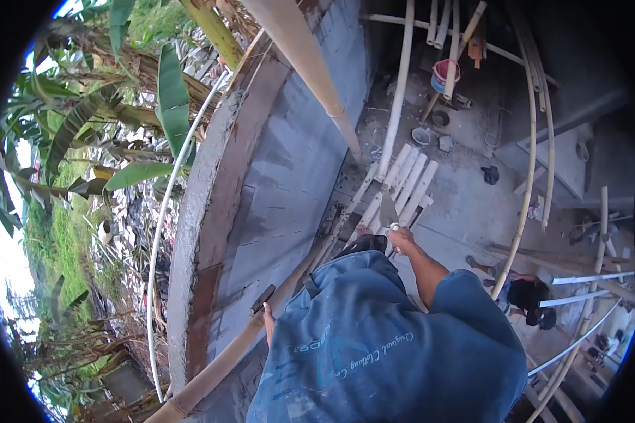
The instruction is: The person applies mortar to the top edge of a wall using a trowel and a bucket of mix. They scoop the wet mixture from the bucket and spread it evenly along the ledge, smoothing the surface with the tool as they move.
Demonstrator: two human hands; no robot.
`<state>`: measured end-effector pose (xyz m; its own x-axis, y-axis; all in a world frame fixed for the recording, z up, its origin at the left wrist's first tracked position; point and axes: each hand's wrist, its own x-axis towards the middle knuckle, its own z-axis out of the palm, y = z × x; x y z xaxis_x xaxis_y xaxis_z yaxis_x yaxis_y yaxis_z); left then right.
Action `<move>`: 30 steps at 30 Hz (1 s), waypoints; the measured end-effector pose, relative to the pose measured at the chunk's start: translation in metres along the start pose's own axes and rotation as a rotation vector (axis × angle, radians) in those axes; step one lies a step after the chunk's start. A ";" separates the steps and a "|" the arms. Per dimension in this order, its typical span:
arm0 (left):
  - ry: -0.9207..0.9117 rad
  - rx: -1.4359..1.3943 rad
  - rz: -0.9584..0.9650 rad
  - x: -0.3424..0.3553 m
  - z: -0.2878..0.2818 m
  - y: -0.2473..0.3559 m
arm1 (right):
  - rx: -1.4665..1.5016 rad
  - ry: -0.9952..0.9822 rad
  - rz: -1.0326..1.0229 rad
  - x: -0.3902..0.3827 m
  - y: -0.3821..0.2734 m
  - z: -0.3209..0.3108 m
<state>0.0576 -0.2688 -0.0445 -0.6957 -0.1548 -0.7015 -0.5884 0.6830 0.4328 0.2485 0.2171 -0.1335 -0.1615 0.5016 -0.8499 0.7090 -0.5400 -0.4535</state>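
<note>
My right hand (401, 238), out in front of my body, is closed round the handle of a pointed trowel (387, 207). The blade points away from me, above the pale planks of a platform (407, 185). Low on my left, my left hand (269, 322) is partly hidden by my blue shirt. Its fingers show at the end of a dark bar-shaped tool (262, 299) and seem to grip it; the exact kind is unclear. Both are beside a thick bamboo pole (236, 345) running along the grey block wall (275, 204).
The wall's top edge (190, 233) curves along my left, with plants and rubble beyond. An upright bamboo pole (395, 99) stands ahead. Far below are a bucket (445, 73) and a basin (421, 135) on the floor. Another person (528, 293) is below at right, near more poles.
</note>
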 end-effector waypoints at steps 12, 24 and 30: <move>-0.194 0.279 0.171 0.012 0.055 0.209 | 0.526 0.234 0.385 -0.040 0.145 -0.065; -0.063 0.041 1.380 -0.153 0.109 0.549 | 0.579 0.649 0.205 -0.087 0.145 -0.064; -0.128 -0.152 1.549 -0.190 0.137 0.626 | 0.604 0.785 0.121 -0.044 0.172 -0.065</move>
<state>-0.1219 0.2857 0.2820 -0.6066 0.6702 0.4276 0.6020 0.0359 0.7977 0.4224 0.1463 -0.1565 0.5431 0.6073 -0.5799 0.1870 -0.7607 -0.6215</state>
